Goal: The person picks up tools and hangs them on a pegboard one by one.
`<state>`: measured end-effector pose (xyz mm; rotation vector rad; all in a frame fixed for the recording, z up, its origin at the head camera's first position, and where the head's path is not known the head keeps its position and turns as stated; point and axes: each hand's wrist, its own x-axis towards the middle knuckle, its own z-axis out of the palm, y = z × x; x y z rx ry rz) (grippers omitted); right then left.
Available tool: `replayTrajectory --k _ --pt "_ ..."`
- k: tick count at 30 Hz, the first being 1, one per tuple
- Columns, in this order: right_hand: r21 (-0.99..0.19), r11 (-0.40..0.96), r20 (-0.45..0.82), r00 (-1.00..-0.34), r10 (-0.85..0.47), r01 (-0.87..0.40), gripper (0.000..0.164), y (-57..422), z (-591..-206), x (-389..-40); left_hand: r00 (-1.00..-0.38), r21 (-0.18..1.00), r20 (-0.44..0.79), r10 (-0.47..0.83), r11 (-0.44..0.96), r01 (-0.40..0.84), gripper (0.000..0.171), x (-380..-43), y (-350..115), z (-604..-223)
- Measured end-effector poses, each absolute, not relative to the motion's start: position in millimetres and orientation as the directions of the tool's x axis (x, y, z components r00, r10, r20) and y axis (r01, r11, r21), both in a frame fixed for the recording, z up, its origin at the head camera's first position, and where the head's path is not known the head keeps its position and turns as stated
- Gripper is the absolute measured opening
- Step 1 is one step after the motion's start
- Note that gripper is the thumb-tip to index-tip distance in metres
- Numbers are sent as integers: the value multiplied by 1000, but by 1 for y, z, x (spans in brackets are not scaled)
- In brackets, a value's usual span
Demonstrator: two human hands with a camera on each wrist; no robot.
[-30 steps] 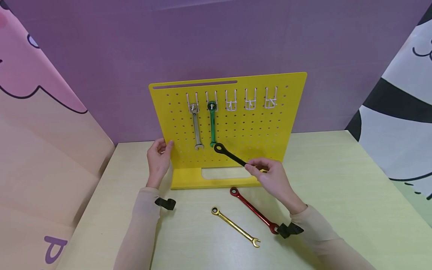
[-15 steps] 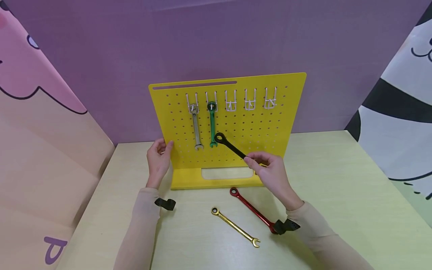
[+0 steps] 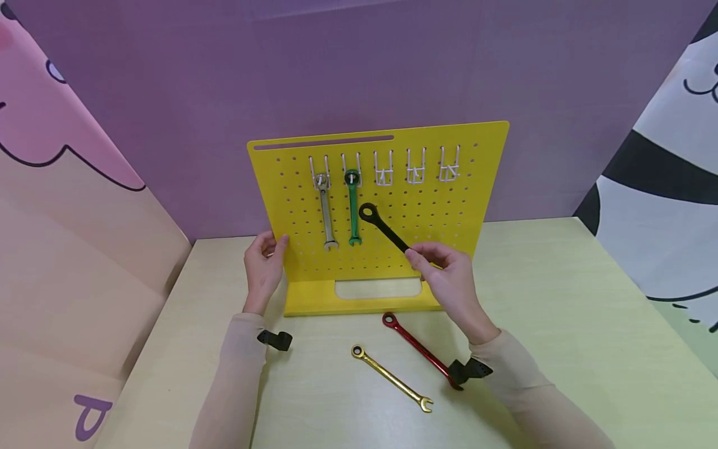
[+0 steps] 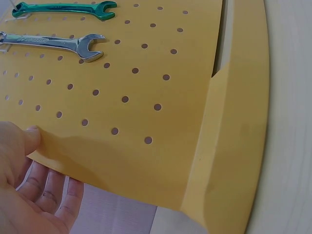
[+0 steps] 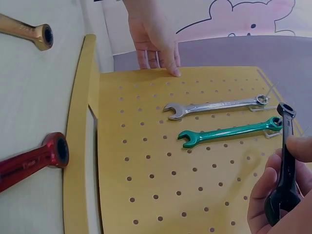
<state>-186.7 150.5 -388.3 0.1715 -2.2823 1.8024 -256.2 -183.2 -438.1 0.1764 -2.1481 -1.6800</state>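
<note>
My right hand (image 3: 449,280) grips a black wrench (image 3: 384,229) by its open-end half, its ring end pointing up and left in front of the yellow pegboard (image 3: 432,218). On the board's left edge rests my left hand (image 3: 263,268); in the left wrist view its thumb (image 4: 32,140) lies on the front face and the fingers go behind, so the edge is pinched. A silver wrench (image 3: 326,215) and a green wrench (image 3: 353,209) hang from the two leftmost hooks. Below the board, a red wrench (image 3: 417,346) and a gold wrench (image 3: 391,377) lie on the table.
Three white wire hooks, among them the middle hook (image 3: 384,168), hold no wrench. The pegboard's base has a long cutout (image 3: 378,287). A purple backdrop (image 3: 364,68) stands behind the pale wooden table (image 3: 561,312).
My right hand has raised the black wrench, moving it up the board and slightly left, with its ring end turning more upward. My left hand stays on the board's edge.
</note>
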Motion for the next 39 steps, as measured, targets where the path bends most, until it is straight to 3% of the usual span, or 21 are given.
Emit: replayTrajectory --k 39 --pt "-944 74 329 -925 190 -321 22 137 -375 -201 -910 947 245 -334 285 150 32 -256 -184 -438"
